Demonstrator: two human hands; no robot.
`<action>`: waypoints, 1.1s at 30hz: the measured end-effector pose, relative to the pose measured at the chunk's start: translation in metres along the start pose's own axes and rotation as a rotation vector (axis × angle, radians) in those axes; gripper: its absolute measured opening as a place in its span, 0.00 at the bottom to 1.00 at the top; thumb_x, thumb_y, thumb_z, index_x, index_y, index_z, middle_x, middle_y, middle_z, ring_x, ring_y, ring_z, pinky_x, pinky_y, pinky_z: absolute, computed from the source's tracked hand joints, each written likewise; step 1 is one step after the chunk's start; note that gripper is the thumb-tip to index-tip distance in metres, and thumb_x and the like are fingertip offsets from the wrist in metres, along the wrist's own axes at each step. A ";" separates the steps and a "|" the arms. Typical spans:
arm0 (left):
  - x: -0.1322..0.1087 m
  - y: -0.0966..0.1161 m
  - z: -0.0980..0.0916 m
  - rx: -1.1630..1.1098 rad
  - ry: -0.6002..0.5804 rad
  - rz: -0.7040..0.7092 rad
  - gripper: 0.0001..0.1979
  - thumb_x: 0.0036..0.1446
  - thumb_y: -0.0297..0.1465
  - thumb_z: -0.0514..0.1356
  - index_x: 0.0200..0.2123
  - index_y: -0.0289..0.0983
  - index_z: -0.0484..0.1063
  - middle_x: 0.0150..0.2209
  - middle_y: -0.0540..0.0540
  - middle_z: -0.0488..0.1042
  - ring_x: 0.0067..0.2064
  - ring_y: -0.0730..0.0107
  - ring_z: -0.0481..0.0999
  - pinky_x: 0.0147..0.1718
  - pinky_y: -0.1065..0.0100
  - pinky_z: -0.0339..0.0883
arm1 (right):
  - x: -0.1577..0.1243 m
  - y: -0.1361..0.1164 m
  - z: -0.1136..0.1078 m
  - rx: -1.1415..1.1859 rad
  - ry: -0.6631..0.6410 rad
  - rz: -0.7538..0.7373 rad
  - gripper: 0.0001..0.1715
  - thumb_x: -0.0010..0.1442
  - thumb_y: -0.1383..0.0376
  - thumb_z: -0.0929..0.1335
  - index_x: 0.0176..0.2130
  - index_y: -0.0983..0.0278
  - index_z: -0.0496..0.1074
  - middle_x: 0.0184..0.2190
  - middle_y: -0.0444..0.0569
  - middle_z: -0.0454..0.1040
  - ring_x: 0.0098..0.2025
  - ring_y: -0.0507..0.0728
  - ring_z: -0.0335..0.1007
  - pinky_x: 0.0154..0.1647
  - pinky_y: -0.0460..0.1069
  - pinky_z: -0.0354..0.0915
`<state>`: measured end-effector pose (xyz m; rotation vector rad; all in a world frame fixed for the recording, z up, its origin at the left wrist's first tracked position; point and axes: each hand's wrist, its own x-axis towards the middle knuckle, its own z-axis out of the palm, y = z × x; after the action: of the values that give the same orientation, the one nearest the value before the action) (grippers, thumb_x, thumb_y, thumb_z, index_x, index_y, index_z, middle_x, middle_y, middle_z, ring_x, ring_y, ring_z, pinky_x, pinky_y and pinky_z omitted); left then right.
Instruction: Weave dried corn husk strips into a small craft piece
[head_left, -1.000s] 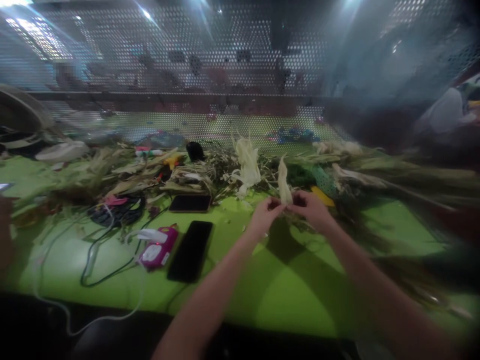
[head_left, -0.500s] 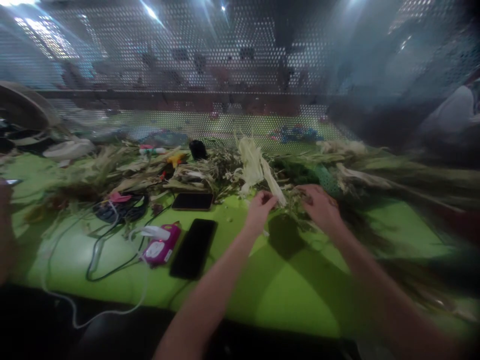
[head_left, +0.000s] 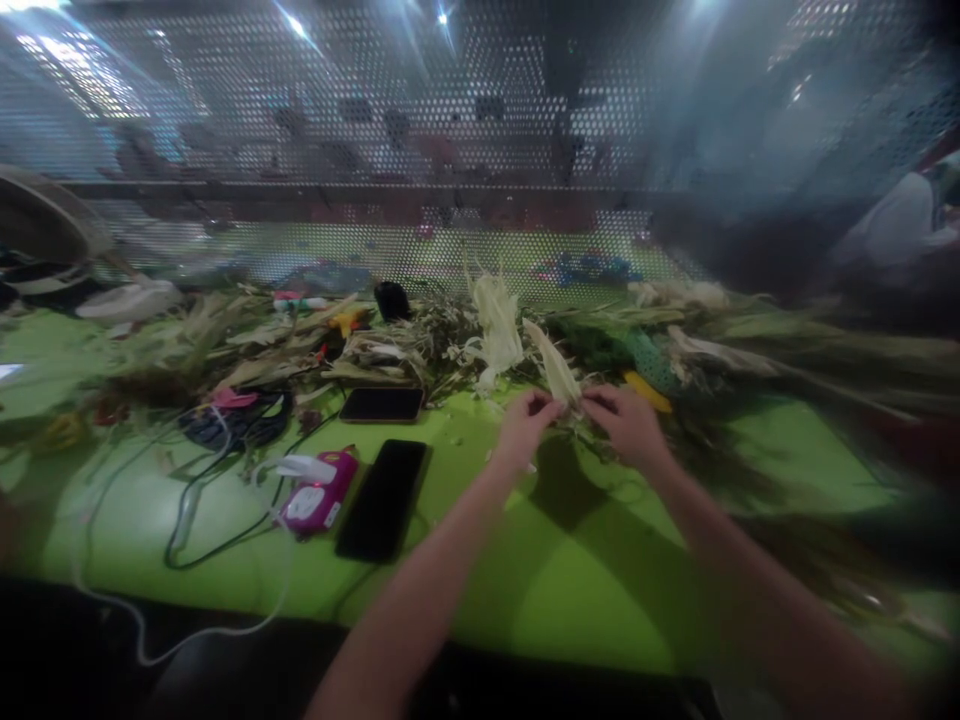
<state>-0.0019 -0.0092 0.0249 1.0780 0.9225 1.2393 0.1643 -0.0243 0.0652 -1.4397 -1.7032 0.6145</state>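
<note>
My left hand (head_left: 526,426) and my right hand (head_left: 628,424) meet over the green table (head_left: 570,580), fingers pinched together. Between them stands a pale dried husk strip (head_left: 553,368), tilted up and to the left; both hands grip its lower end. Just behind lies a heap of dried leaves and stalks (head_left: 420,340), with a larger pale husk bundle (head_left: 497,325) beside the strip. A small yellow piece (head_left: 646,391) lies right of my right hand.
Two dark phones (head_left: 381,404) (head_left: 382,498) lie left of my hands, beside a pink device (head_left: 319,497) with white and dark cables (head_left: 187,520). A perforated screen (head_left: 450,130) stands behind the table. Long dried stalks (head_left: 810,350) stretch to the right.
The husk strip stood upright between both hands, was then lowered into the heap with my hands apart, and is now raised again, tilted left, with my hands together at its base.
</note>
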 end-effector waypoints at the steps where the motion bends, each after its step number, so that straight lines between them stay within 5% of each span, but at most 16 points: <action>1: 0.000 0.001 0.000 -0.018 0.011 -0.009 0.11 0.49 0.35 0.66 0.31 0.35 0.70 0.29 0.51 0.72 0.31 0.76 0.71 0.36 0.70 0.67 | 0.001 0.000 -0.001 0.035 -0.003 0.040 0.14 0.56 0.57 0.67 0.34 0.63 0.78 0.24 0.45 0.75 0.25 0.55 0.68 0.27 0.48 0.63; 7: -0.001 0.005 0.002 -0.126 0.050 -0.068 0.12 0.46 0.32 0.67 0.31 0.35 0.69 0.28 0.51 0.72 0.30 0.77 0.71 0.36 0.69 0.68 | 0.007 0.000 -0.002 0.284 -0.006 0.223 0.14 0.50 0.56 0.70 0.31 0.64 0.76 0.21 0.43 0.70 0.22 0.52 0.64 0.26 0.48 0.62; 12: -0.003 0.008 0.002 -0.122 0.078 -0.067 0.10 0.48 0.31 0.66 0.32 0.34 0.69 0.26 0.52 0.71 0.29 0.77 0.70 0.35 0.70 0.68 | 0.008 0.003 -0.001 0.345 0.029 0.228 0.14 0.47 0.55 0.72 0.30 0.64 0.75 0.21 0.43 0.68 0.23 0.51 0.60 0.25 0.47 0.59; 16: -0.003 0.007 0.003 -0.128 0.009 -0.077 0.16 0.47 0.33 0.67 0.39 0.34 0.72 0.36 0.46 0.77 0.35 0.72 0.74 0.39 0.66 0.70 | 0.006 0.005 0.001 0.374 -0.063 0.236 0.18 0.48 0.52 0.71 0.31 0.64 0.75 0.20 0.42 0.66 0.23 0.51 0.59 0.24 0.47 0.57; 20: -0.001 0.005 0.004 -0.049 0.005 -0.060 0.13 0.47 0.31 0.67 0.38 0.33 0.74 0.38 0.43 0.78 0.36 0.69 0.75 0.42 0.64 0.69 | 0.003 0.002 0.006 0.316 -0.126 0.164 0.21 0.51 0.49 0.70 0.35 0.64 0.73 0.24 0.43 0.69 0.24 0.51 0.61 0.26 0.47 0.58; 24: -0.001 0.008 0.004 0.053 0.076 -0.009 0.10 0.47 0.29 0.66 0.35 0.34 0.75 0.35 0.44 0.78 0.36 0.67 0.75 0.42 0.64 0.69 | -0.002 -0.002 0.008 0.018 -0.067 -0.031 0.22 0.48 0.55 0.74 0.40 0.63 0.72 0.34 0.47 0.75 0.28 0.52 0.65 0.29 0.47 0.61; 27: -0.001 0.008 0.003 0.155 0.101 0.014 0.10 0.47 0.29 0.65 0.35 0.33 0.75 0.34 0.44 0.78 0.36 0.67 0.75 0.43 0.64 0.69 | -0.004 -0.002 0.008 -0.092 -0.016 -0.097 0.14 0.51 0.59 0.72 0.37 0.63 0.73 0.32 0.47 0.75 0.29 0.53 0.66 0.31 0.48 0.60; 33: 0.003 -0.001 0.001 0.043 0.107 -0.021 0.12 0.48 0.28 0.65 0.39 0.34 0.74 0.35 0.44 0.78 0.36 0.68 0.76 0.40 0.65 0.71 | 0.001 -0.001 0.005 0.289 -0.092 0.186 0.16 0.50 0.53 0.71 0.29 0.64 0.73 0.19 0.41 0.66 0.21 0.50 0.58 0.22 0.46 0.55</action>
<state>-0.0002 -0.0063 0.0240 1.0416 1.0437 1.2750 0.1598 -0.0227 0.0631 -1.3866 -1.4858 0.9988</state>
